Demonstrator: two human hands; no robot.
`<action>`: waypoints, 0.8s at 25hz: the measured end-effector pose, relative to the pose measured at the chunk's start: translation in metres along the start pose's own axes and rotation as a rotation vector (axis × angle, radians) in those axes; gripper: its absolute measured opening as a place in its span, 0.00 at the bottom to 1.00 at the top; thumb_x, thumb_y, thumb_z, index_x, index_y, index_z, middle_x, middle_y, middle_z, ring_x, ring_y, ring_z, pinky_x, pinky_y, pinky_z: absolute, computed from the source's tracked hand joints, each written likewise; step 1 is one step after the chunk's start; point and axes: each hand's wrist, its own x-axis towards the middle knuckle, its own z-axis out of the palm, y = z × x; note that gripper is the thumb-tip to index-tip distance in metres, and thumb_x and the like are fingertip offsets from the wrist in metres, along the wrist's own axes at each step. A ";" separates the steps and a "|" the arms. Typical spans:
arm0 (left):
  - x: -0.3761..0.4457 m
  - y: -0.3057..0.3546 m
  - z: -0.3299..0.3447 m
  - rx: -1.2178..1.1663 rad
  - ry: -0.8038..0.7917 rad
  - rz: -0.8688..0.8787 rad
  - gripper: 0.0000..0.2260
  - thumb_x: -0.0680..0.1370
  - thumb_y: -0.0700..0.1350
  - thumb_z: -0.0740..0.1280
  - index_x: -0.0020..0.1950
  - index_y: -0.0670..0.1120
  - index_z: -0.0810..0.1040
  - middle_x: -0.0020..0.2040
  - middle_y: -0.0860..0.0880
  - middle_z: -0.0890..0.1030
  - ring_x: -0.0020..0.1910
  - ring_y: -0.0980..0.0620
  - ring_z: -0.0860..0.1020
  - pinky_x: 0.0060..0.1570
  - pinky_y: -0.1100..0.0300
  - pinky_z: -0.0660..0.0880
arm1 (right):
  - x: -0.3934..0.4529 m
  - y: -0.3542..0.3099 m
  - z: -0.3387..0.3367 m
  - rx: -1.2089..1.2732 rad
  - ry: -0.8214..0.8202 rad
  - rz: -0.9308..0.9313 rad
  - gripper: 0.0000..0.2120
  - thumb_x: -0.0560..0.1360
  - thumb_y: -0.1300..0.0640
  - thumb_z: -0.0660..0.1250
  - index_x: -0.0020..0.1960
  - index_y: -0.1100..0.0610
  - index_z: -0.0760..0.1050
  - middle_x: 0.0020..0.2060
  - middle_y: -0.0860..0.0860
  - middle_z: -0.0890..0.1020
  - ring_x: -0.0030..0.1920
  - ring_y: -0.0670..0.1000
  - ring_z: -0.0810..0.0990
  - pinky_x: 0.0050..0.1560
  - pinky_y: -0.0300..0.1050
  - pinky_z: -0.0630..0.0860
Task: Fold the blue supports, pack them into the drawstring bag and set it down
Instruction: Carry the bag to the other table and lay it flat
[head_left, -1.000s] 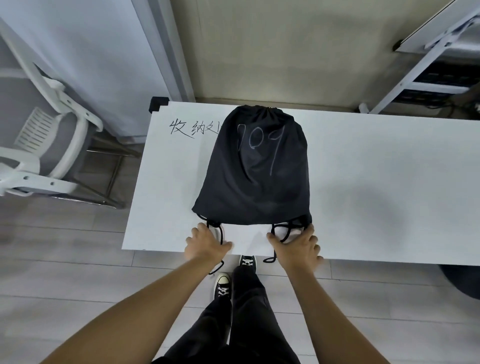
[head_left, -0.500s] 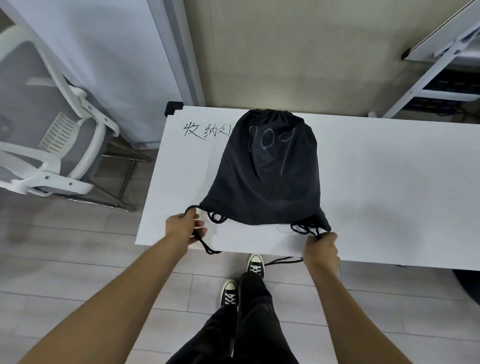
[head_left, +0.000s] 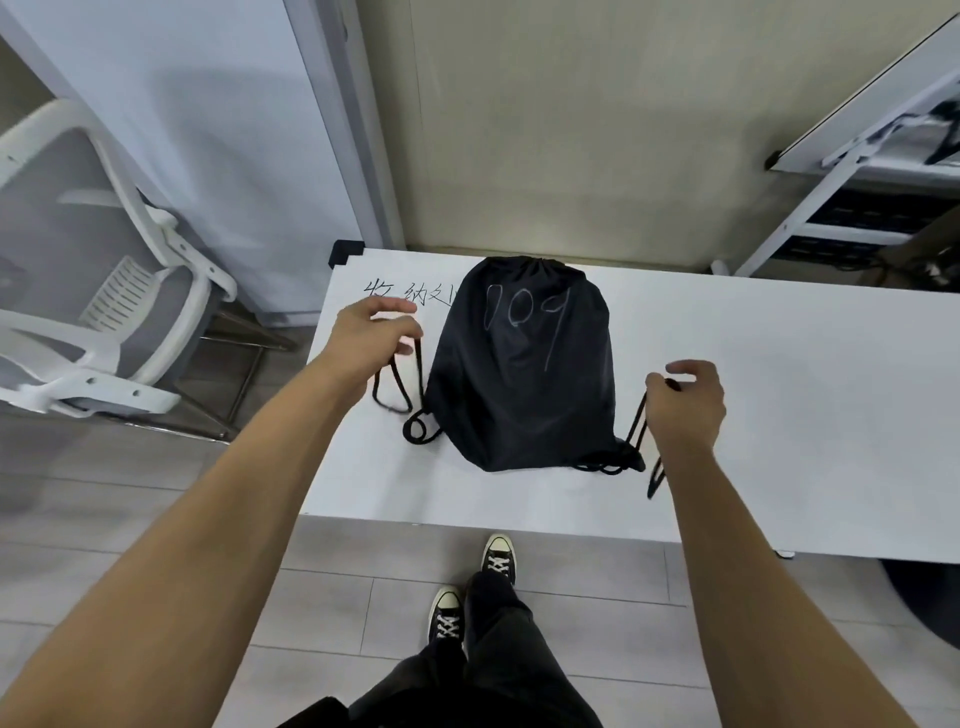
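Drawstring bag: black, closed, lying flat on the white surface; its gathered mouth points to the far edge, its bottom corners to the near edge. Pale handwritten figures mark its upper face.
Position of bag: toward the left end of the surface, nearer the far edge than the near one, partly covering the dark handwriting at the far left corner.
Blue supports: none can be seen; the bag's contents cannot be told.
Left hand: raised over the surface just left of the bag, fingers curled, pinching the left cord, which hangs from it in a loop.
Left cord, lower part: a second small loop lies on the surface at the bag's near left corner.
Right hand: raised just right of the bag, fingers curled round the right cord, which runs taut down to the bag's near right corner.
Right cord, remainder: slack coils rest on the surface at that corner; one end dangles beside the right forearm.
Person: stands at the near edge, dark trousers, black canvas shoes with white toe caps on the grey floor.
Surroundings: a white chair stands left of the surface; a white metal frame stands at the far right.
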 end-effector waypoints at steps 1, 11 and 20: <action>0.003 0.006 0.006 -0.055 0.021 0.031 0.10 0.71 0.38 0.72 0.49 0.49 0.83 0.45 0.49 0.83 0.35 0.51 0.79 0.43 0.60 0.72 | 0.002 -0.009 0.002 0.006 -0.007 -0.039 0.11 0.75 0.60 0.63 0.57 0.53 0.74 0.36 0.46 0.78 0.32 0.49 0.77 0.32 0.40 0.70; 0.052 -0.084 0.026 -0.268 0.288 -0.276 0.06 0.77 0.40 0.67 0.54 0.47 0.78 0.46 0.47 0.78 0.44 0.48 0.76 0.40 0.58 0.70 | 0.061 0.041 0.036 -0.465 -0.172 -0.040 0.20 0.82 0.50 0.54 0.74 0.45 0.66 0.69 0.53 0.72 0.67 0.58 0.72 0.69 0.59 0.60; 0.045 -0.138 0.056 0.051 0.063 -0.398 0.13 0.81 0.50 0.64 0.62 0.45 0.76 0.55 0.48 0.80 0.53 0.47 0.79 0.57 0.48 0.78 | 0.042 0.078 0.072 -0.125 -0.363 0.199 0.23 0.84 0.44 0.46 0.64 0.55 0.73 0.63 0.55 0.77 0.64 0.58 0.73 0.66 0.56 0.69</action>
